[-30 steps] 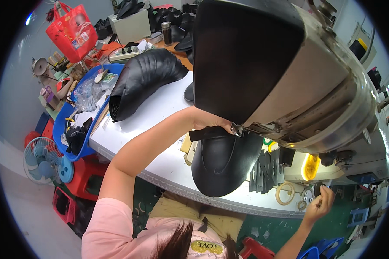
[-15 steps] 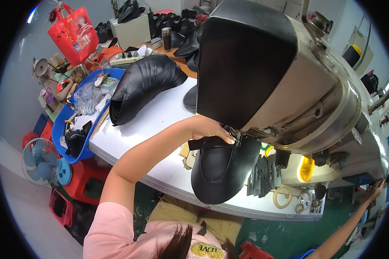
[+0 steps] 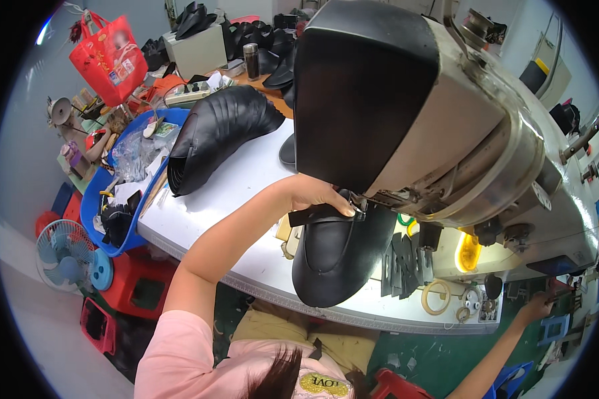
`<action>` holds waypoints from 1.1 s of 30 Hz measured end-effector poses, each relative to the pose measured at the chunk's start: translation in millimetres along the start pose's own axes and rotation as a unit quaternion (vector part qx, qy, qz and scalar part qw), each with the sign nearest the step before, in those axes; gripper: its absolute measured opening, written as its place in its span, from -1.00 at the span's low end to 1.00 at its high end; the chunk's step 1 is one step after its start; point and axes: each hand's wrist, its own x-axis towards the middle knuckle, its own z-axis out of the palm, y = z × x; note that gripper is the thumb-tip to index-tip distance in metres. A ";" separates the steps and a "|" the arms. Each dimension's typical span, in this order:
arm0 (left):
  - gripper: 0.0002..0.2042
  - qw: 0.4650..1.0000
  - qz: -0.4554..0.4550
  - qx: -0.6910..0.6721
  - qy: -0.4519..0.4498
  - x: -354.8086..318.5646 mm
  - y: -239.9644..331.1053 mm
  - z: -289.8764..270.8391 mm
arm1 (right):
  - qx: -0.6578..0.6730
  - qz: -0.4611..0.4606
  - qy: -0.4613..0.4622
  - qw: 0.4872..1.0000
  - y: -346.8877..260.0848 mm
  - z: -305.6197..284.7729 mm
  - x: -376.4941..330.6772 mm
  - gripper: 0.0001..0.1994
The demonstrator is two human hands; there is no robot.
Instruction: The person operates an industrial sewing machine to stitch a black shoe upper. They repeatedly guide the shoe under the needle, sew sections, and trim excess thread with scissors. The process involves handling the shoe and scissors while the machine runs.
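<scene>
The left hand (image 3: 313,194) presses a black strap (image 3: 323,215) flat on the black shoe upper (image 3: 339,256) under the sewing machine (image 3: 432,133). The upper's long axis runs toward the table's (image 3: 246,179) near edge. The right hand (image 3: 536,307) reaches low, well apart; its grip I cannot tell.

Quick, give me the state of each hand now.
Left hand: pressing a black leather strap at the sewing machine.
Right hand: far right, grip cannot be told.

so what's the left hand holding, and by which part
The left hand pinches the narrow black leather strap at the top edge of the glossy black leather shoe upper, beside the grey sewing machine.
</scene>
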 end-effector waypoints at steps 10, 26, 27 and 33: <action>-0.63 0.995 0.034 -0.016 0.088 4.1 16.4 5.7 | 0.031 -0.244 -0.095 0.965 -111.5 26.3 -147.9 -0.77; -0.68 0.977 0.199 -0.037 0.069 -91.3 -71.0 48.1 | 0.304 0.234 -0.715 0.584 -181.6 86.0 -326.5 -0.85; -0.73 0.959 0.278 0.026 0.042 -92.1 -71.7 45.7 | 0.330 0.190 -0.721 0.579 -182.4 86.0 -331.8 -0.87; -0.92 0.937 0.335 0.093 0.027 -104.3 -59.1 48.4 | 0.320 0.093 -0.753 0.567 -205.5 90.8 -330.3 -0.87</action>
